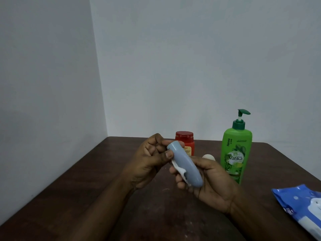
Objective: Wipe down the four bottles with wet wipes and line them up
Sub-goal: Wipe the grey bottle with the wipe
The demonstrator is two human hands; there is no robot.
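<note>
Bottle (185,164), grey-blue, lies tilted between both hands, long axis running 11 to 5 o'clock: right hand (211,181) grips its lower end with wipe (179,170); left hand (151,157) pinches its top.

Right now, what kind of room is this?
Probably a plain room at home: a dark brown wooden table sits in a bare white wall corner, with a green pump shampoo bottle and a blue wet-wipes pack.
</note>
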